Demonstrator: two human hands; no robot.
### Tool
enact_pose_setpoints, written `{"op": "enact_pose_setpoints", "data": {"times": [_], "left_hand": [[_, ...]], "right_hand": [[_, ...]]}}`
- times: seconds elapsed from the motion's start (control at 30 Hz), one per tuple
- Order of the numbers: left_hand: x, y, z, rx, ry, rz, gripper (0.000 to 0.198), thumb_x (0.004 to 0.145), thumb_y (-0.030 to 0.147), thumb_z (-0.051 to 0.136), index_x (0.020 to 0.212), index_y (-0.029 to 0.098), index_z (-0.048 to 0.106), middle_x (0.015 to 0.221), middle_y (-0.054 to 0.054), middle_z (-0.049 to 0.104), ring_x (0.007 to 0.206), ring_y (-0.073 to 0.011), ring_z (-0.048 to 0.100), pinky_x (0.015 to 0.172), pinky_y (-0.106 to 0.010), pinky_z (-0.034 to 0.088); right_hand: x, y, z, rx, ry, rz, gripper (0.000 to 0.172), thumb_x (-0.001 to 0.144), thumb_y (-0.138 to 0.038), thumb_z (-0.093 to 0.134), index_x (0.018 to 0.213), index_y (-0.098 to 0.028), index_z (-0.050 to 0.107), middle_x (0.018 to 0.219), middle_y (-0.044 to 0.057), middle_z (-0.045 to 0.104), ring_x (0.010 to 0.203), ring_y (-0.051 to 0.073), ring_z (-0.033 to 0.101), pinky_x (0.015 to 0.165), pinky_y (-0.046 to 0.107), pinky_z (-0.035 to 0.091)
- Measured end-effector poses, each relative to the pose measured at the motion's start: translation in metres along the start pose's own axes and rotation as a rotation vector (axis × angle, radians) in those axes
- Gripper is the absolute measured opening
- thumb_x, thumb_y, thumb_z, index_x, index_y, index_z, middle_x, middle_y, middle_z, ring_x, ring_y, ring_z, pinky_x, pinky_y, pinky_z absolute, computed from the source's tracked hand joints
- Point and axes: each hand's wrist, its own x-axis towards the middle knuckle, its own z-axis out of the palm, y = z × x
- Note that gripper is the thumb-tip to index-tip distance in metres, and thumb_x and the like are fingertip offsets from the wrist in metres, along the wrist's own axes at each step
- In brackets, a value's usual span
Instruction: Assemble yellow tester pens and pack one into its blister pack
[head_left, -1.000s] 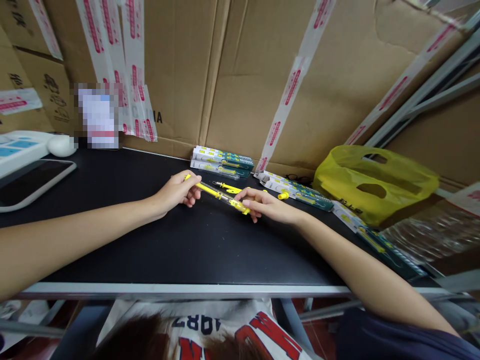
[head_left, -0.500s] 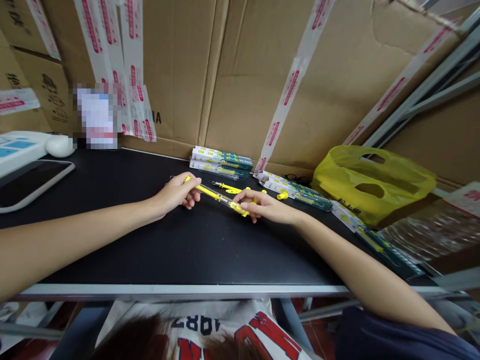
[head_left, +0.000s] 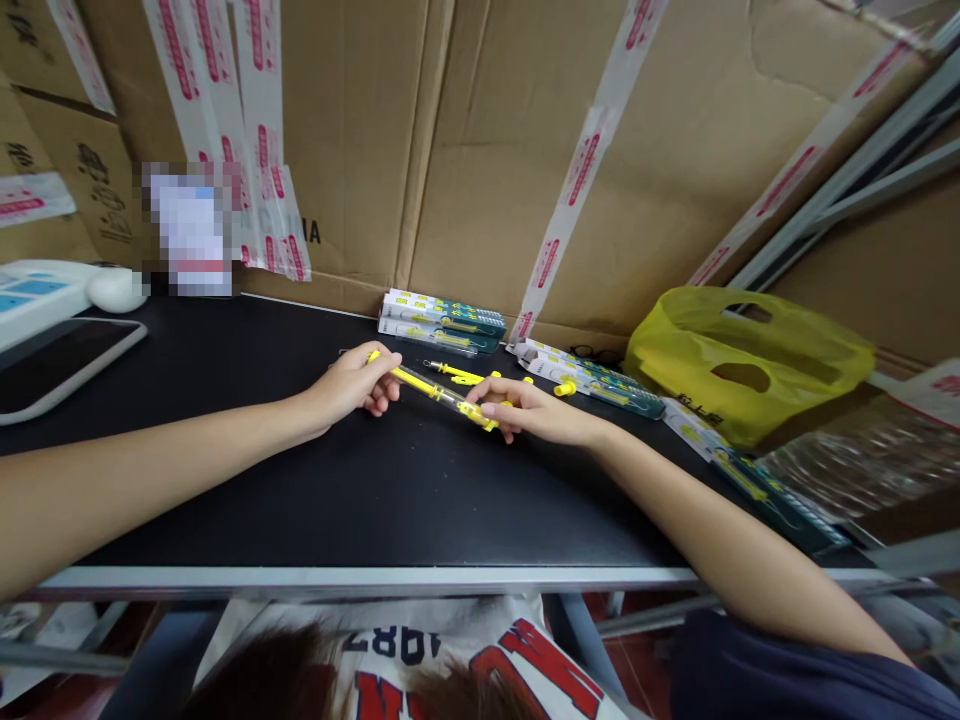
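Both hands grip one pen-shaped tool [head_left: 439, 393], yellow with a clear barrel, low over the black table [head_left: 375, 490]. The left hand [head_left: 351, 385] is curled narrow, with fingers and thumb closed on the tool's left end, and a yellow tip pokes out past the thumb. The right hand [head_left: 534, 412] lies flat and low with its fingers folded close, pinching the tool's right end, where a yellow piece shows under the fingertips. Whether either hand rests on the table cannot be told.

The tool runs slantwise between the two hands, its left end farther from the person and its right end nearer. Its bare middle stretch shows in the gap between them.

Just behind the tool, a loose yellow part [head_left: 454, 375] with a thin metal tip lies on the table. A small yellow cap [head_left: 564, 388] sits just beyond the right hand.

Farther back, a stack of flat green-and-white boxes [head_left: 442, 325] lies against the cardboard wall [head_left: 487, 150]. A second group of boxes [head_left: 600, 385] lies to its right, and beyond that is a yellow plastic bag [head_left: 750, 360]. At the far left of the table lie a dark-screened tablet [head_left: 67, 360] and a white device [head_left: 30, 295].
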Motion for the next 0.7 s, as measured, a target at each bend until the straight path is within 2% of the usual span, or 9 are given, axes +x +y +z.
{"op": "enact_pose_setpoints", "data": {"times": [0.7], "left_hand": [[-0.0012,0.0001,-0.0008,-0.003,0.001,-0.007,0.02,0.086,0.035,0.05,0.077,0.019,0.043,0.056,0.003,0.056,0.046,-0.008,0.051,0.045,-0.02,0.043]], "right_hand": [[0.001,0.0013,-0.0004,0.032,-0.011,-0.018,0.033,0.087,-0.04,0.054,0.11,-0.017,0.054,0.075,-0.002,0.048,0.06,0.007,0.047,0.049,0.017,0.048]]}}
